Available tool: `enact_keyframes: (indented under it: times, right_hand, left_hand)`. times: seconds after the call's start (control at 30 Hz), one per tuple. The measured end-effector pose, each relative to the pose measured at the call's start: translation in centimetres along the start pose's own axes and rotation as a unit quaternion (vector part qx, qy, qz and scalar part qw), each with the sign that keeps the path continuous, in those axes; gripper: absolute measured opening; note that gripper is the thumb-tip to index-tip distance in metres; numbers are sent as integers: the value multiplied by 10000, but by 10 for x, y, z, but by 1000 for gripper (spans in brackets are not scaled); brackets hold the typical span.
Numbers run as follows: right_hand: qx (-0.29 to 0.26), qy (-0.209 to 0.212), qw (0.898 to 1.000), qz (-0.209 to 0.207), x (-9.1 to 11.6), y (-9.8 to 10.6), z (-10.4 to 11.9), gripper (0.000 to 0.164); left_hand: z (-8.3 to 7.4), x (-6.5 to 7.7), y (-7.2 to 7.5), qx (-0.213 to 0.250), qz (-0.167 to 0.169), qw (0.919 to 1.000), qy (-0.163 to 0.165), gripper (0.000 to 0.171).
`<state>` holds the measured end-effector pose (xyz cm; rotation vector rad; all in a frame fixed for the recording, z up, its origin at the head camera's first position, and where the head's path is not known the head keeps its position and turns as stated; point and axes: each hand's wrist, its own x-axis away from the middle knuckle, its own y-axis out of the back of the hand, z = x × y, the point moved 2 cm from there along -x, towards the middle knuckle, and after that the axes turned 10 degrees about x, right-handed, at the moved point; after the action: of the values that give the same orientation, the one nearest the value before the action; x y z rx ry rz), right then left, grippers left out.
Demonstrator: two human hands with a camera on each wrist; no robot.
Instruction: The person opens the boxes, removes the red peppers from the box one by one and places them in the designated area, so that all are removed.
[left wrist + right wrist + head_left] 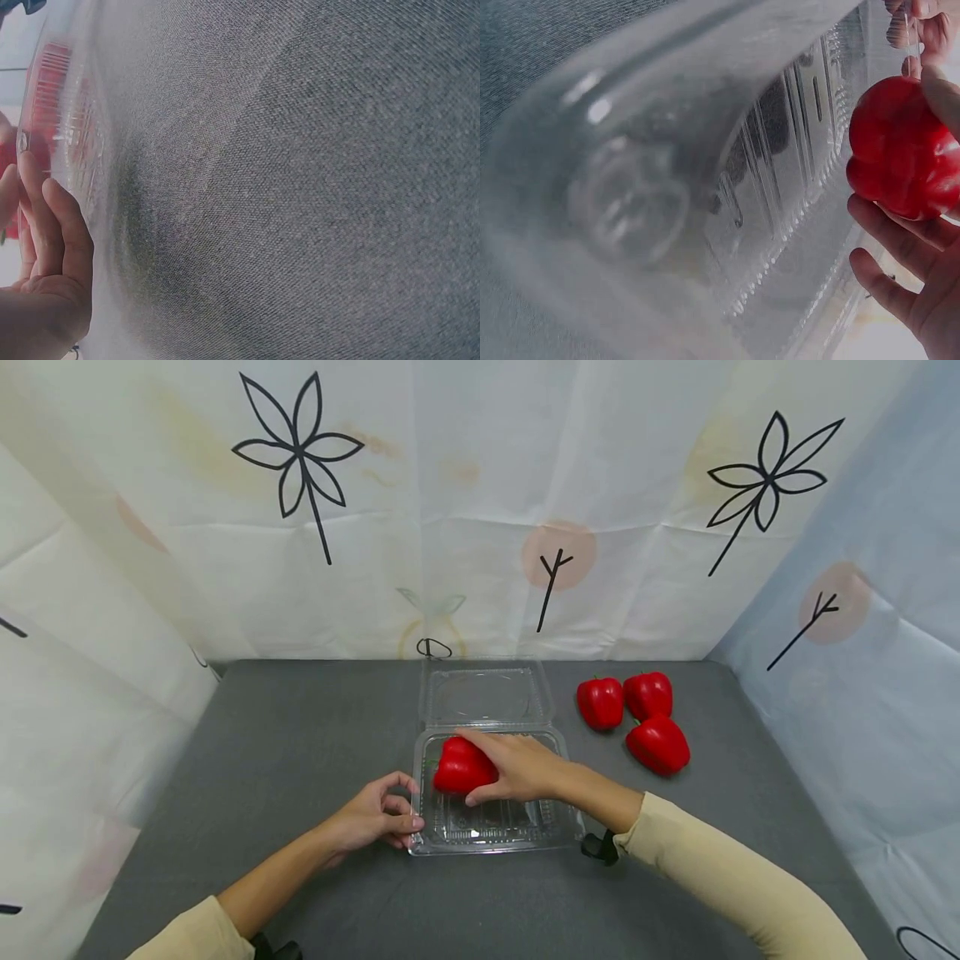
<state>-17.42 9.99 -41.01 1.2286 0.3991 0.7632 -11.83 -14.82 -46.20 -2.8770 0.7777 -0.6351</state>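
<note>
A clear plastic clamshell container (495, 839) lies with its lid (483, 693) folded back toward the wall. Inside its left part is a red bell pepper (459, 767), gripped by my right hand (521, 767) between thumb and fingers. In the right wrist view the bell pepper (900, 150) shows its lobed end, with the thumb on one side and fingers on the other. My left hand (378, 814) pinches the container's left rim between thumb and fingers. The left wrist view shows those fingers (56, 232) at the clear edge.
Three more red peppers sit in a group right of the container: one at the left (600, 703), one behind (648, 695), one in front (658, 746). A grey cloth (315, 718) covers the table. Patterned white curtains (465, 485) stand behind and at both sides.
</note>
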Motion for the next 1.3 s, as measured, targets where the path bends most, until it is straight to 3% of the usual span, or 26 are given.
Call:
enact_keyframes:
  times: [0.23,0.5,0.9,1.3]
  right_hand:
    - [130,-8,9995,-296,16,11,-11,82]
    - [-158,-310,9980,-523,37,24,-28,80]
    - [-129,-858,9861,-1418,63,59,-50,81]
    - [150,-1488,9735,-1729,91,60,-68,82]
  left_hand:
    - [-1,1,-2,100,63,9998,-184,43]
    - [1,1,-1,145,138,9994,-266,43]
    - [1,2,-2,159,122,9994,-297,41]
    - [2,1,-1,140,119,9994,-279,42]
